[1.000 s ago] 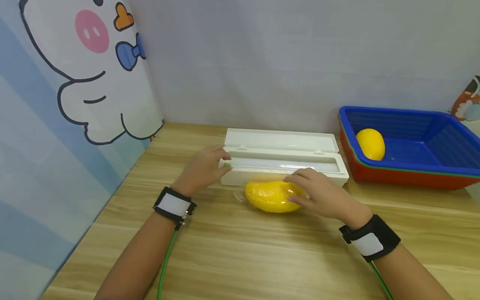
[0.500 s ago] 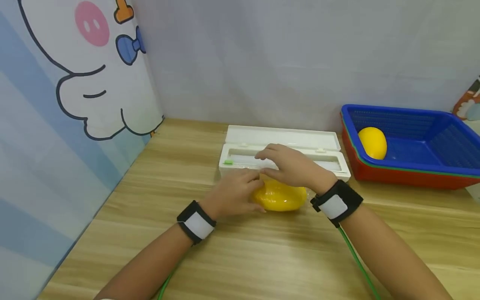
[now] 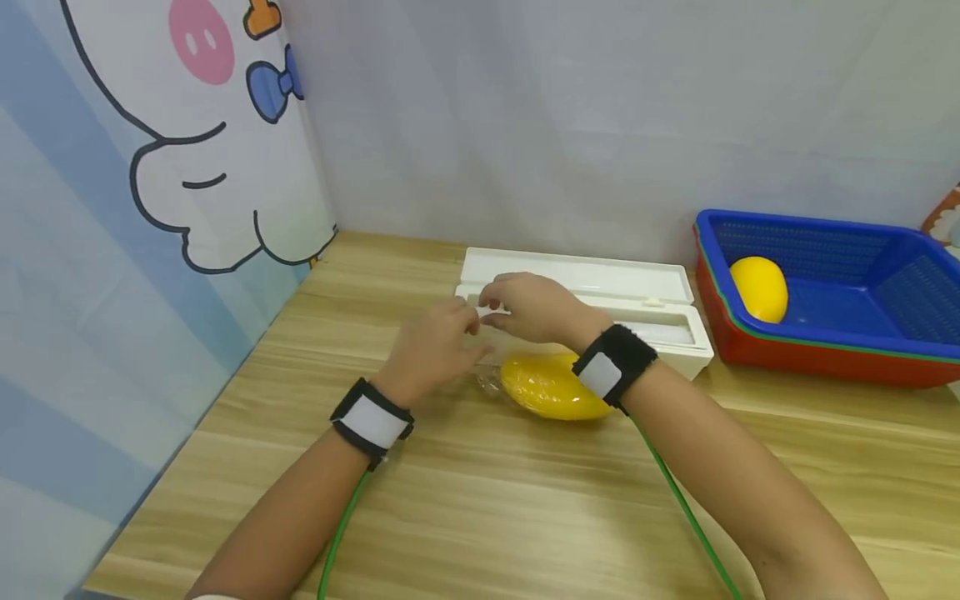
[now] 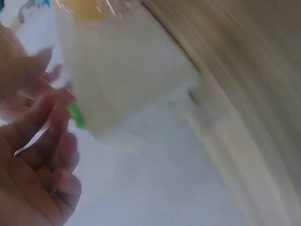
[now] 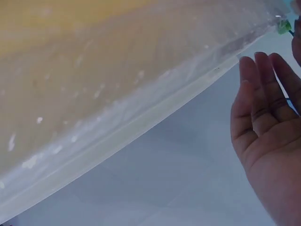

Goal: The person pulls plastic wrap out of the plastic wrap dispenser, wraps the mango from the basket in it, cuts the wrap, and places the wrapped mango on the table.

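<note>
A yellow mango-shaped fruit (image 3: 555, 387) in clear film lies against the front of a long white cling film box (image 3: 675, 354), whose lid (image 3: 577, 271) stands open at the back. Film spans from fruit to box in the right wrist view. My left hand (image 3: 427, 354) is at the box's left end, fingers curled; the left wrist view puts its fingertips right at a green slider (image 4: 76, 115). I cannot tell whether they pinch it. My right hand (image 3: 536, 308) reaches over the box to the same end; its fingers (image 5: 268, 75) look fairly straight in the right wrist view.
Stacked plastic baskets, blue on top (image 3: 832, 287), stand at the right with another yellow fruit (image 3: 759, 289) inside. A pale curtain (image 3: 585, 125) backs the wooden table (image 3: 480, 508), and a cartoon-printed sheet (image 3: 97, 333) hangs on the left. Green cables (image 3: 686, 508) trail from both wristbands.
My right hand has moved left from the fruit to the box's left end. My left hand went to the fruit's left end, then back to the box. The green slider is now covered in the head view.
</note>
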The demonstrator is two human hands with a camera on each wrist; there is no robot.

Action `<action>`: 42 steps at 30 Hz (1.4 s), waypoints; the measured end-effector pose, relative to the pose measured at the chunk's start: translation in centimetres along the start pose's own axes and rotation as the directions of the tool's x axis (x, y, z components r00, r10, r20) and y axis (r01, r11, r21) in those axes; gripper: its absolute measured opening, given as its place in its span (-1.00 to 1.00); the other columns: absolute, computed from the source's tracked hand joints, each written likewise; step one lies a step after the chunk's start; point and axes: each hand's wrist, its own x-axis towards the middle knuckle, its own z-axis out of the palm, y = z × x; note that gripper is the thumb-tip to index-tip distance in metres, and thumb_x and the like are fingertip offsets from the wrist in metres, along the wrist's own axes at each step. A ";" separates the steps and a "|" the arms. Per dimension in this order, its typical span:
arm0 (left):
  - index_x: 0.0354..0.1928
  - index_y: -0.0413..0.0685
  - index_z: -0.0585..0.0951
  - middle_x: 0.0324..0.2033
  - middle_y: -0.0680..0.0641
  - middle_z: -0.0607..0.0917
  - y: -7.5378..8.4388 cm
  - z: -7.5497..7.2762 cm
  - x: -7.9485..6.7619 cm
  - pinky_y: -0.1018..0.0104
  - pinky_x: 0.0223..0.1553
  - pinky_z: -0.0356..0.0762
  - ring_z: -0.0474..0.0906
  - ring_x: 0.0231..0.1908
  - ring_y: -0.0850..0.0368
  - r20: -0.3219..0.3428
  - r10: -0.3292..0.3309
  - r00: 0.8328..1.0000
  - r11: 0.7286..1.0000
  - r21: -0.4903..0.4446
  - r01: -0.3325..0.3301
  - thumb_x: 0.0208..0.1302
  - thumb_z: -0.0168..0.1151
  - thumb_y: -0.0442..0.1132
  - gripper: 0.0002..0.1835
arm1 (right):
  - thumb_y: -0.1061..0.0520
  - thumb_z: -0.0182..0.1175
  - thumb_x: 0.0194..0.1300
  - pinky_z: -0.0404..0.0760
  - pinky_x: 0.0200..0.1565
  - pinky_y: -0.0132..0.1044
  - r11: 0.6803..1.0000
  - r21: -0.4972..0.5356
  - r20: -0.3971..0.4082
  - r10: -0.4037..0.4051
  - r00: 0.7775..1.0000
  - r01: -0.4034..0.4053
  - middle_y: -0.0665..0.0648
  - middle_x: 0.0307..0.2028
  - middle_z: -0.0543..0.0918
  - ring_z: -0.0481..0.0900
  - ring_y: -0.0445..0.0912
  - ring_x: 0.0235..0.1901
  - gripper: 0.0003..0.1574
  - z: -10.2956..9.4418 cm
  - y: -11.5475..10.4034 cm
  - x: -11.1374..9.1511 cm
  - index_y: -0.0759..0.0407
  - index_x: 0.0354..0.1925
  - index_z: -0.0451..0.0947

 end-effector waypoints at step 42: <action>-0.37 -0.22 0.74 -0.12 -0.19 0.59 -2.7 1.2 0.8 0.12 -0.10 0.58 0.49 -0.18 0.01 0.071 -0.071 0.995 0.977 -0.194 0.084 -0.03 0.46 -0.06 -0.67 | 0.18 0.12 0.36 0.63 -0.25 -0.23 0.987 -0.160 0.101 0.023 0.995 -0.007 0.08 -0.36 0.54 0.47 -0.11 -0.42 -0.88 0.6 0.2 -2.4 0.22 -0.22 0.55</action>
